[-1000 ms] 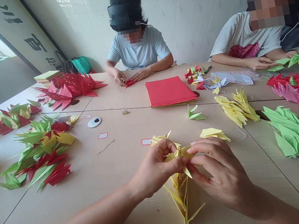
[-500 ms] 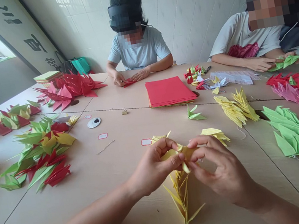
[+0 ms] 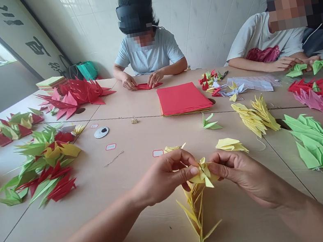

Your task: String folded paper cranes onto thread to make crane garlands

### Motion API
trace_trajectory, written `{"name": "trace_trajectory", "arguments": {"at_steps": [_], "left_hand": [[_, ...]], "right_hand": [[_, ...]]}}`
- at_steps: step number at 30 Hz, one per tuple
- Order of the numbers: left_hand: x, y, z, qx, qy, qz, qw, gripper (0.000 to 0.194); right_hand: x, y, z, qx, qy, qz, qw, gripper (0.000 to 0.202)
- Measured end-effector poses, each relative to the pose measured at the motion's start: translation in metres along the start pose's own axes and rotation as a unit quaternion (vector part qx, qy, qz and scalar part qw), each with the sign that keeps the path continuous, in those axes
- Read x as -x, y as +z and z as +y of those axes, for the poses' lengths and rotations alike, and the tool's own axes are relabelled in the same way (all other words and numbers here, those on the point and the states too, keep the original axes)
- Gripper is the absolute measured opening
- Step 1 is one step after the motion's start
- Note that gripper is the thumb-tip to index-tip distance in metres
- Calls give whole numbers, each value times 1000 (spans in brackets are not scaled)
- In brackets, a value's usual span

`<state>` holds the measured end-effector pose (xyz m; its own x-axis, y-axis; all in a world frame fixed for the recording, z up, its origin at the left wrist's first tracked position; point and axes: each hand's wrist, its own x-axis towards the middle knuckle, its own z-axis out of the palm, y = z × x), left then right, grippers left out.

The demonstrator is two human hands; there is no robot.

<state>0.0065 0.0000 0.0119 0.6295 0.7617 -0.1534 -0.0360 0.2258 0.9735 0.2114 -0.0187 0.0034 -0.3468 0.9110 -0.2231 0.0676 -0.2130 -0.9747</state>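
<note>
Between both hands is a folded yellow paper crane (image 3: 204,174), held just above the table. My left hand (image 3: 171,175) pinches its left side between thumb and fingers. On the other side, my right hand (image 3: 235,170) grips the right part with closed fingers. Under the hands lies a row of nested yellow folded papers (image 3: 196,215), its far part hidden. Another small stack of yellow folded pieces (image 3: 231,145) rests just beyond my right hand. A single green folded crane (image 3: 210,121) lies farther back.
A stack of red paper sheets (image 3: 184,98) lies mid-table. Green bundles (image 3: 313,142) and yellow bundles (image 3: 254,117) are at right. Mixed colored cranes (image 3: 49,157) and a thread (image 3: 114,159) lie left. One person (image 3: 148,52) folds red paper opposite; another person (image 3: 263,40) handles green pieces.
My right hand has rolled over and closed on the crane's right side; its fingers were more spread before. The crane has turned and its parts are spread wider. The person opposite shifted both hands on the red paper.
</note>
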Motion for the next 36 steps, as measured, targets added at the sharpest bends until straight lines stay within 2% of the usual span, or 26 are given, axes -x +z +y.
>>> {"name": "trace_trajectory", "arguments": {"at_steps": [3, 8, 18, 23, 27, 29, 32, 34, 36], "left_hand": [[0, 3, 1, 44, -26, 0, 999, 27], [0, 8, 1, 64, -7, 45, 997, 31], [-3, 2, -3, 100, 5, 26, 995, 24], [-7, -3, -8, 131, 9, 64, 989, 26], [-9, -6, -8, 184, -3, 104, 977, 26], [-9, -6, -7, 147, 10, 128, 981, 25], [-6, -4, -6, -16, 53, 130, 990, 32], [-4, -2, -9, -134, 74, 104, 983, 34], [-3, 0, -15, -230, 97, 105, 963, 40]], "right_hand": [[0, 0, 1, -10, 16, -14, 1000, 32], [0, 0, 0, -19, 23, -5, 1000, 36], [-1, -3, 1, -51, 42, -26, 997, 35], [-3, -6, 4, -64, 50, -9, 997, 35], [-7, -11, 9, -146, 79, 15, 986, 30], [-9, -12, 10, -184, 83, 26, 979, 29], [-10, -13, 9, -215, 81, 35, 973, 26], [-10, -13, 9, -235, 79, 35, 968, 25], [-11, -13, 9, -256, 76, 34, 963, 25]]}}
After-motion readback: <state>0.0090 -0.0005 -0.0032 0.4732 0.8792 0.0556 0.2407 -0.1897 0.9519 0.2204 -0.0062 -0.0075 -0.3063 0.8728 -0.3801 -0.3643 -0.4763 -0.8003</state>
